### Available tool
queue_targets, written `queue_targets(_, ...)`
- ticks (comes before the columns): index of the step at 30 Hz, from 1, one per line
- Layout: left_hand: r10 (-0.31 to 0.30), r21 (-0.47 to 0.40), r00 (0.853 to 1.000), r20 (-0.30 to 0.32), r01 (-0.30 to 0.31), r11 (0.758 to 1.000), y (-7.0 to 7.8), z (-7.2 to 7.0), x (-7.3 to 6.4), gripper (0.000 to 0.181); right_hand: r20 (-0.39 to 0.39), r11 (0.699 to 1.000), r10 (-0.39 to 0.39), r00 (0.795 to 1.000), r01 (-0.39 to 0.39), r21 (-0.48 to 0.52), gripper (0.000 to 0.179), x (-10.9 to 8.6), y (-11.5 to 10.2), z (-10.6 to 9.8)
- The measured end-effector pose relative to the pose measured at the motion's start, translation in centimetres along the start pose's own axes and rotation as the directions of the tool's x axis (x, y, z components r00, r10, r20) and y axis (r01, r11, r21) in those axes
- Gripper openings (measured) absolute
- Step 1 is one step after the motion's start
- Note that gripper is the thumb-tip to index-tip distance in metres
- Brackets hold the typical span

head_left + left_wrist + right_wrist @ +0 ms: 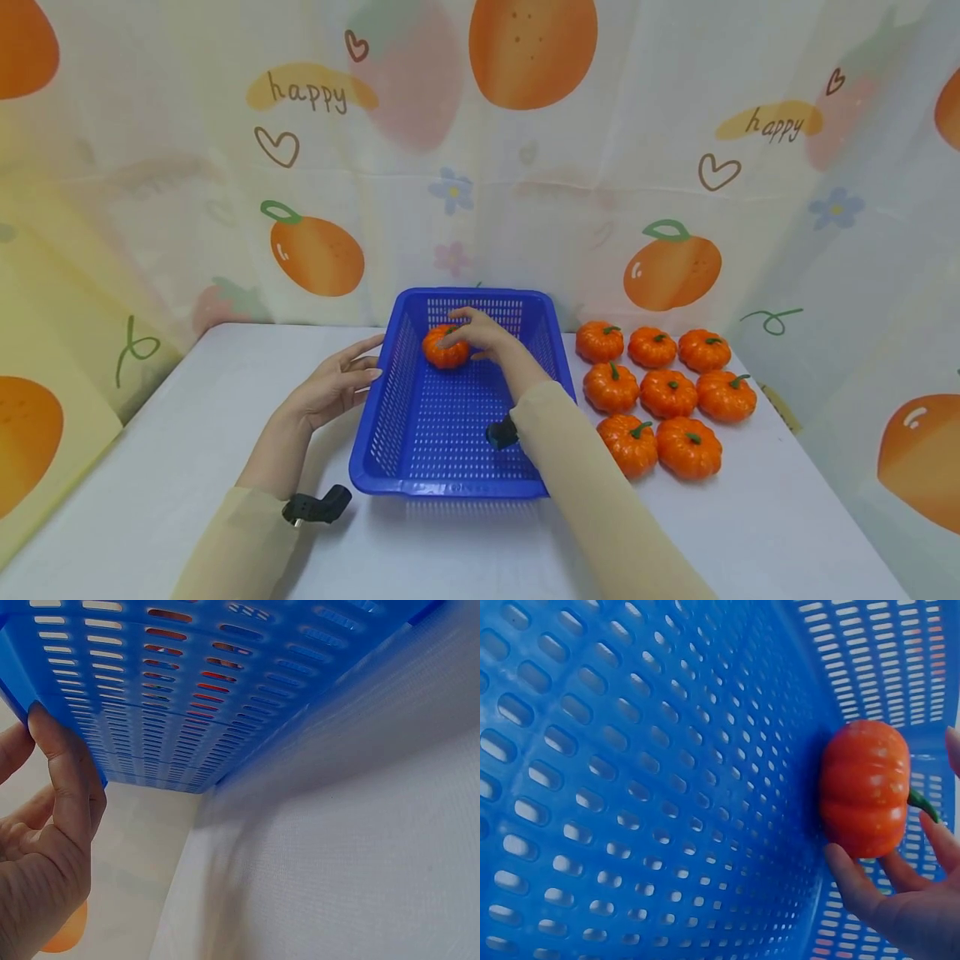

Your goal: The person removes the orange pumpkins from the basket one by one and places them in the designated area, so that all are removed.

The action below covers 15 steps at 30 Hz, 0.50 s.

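Observation:
A blue plastic basket (465, 487) with slotted walls stands on the white table. Inside it, toward the back left, an orange toy pumpkin (446, 350) with a green stem rests on the basket floor. My right hand (480, 333) reaches in over this pumpkin. In the right wrist view its fingers (855, 889) touch or nearly touch the pumpkin's side and stem, loosely spread, while a fingertip at the right edge is apart from it. At the basket's left rim, my left hand (337, 387) touches the side with fairly straight fingers (69, 787).
Right of the basket, several more orange pumpkins (668, 393) lie in rows on the tabletop (780, 517). A fruit-patterned curtain (525, 208) hangs behind the table. Dark wrist cameras (318, 505) sit on both sleeves.

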State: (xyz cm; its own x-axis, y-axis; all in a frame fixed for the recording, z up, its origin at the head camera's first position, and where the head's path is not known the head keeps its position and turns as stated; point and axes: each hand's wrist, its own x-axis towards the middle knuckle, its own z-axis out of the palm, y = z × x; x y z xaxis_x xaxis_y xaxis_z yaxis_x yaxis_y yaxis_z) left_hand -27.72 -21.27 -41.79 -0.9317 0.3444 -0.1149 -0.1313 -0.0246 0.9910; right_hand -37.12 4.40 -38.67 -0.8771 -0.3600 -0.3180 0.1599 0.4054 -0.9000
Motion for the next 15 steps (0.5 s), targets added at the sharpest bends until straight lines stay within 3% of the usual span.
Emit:
queue_targets(9, 0.011, -0.001, 1.0, -0.001, -0.011, 1.0, 0.37, 0.06, -0.15, 0.07, 0.131, 0.986, 0.01, 0.991, 0.012, -0.165, 0.088, -0.29, -0.09, 0.39)
queue_targets(15, -0.001, -0.003, 1.0, -0.003, 0.001, 1.0, 0.26, 0.11, -0.18, 0.069, 0.224, 0.962, 0.036, 0.974, 0.028, -0.273, 0.084, -0.38, 0.36, 0.81)
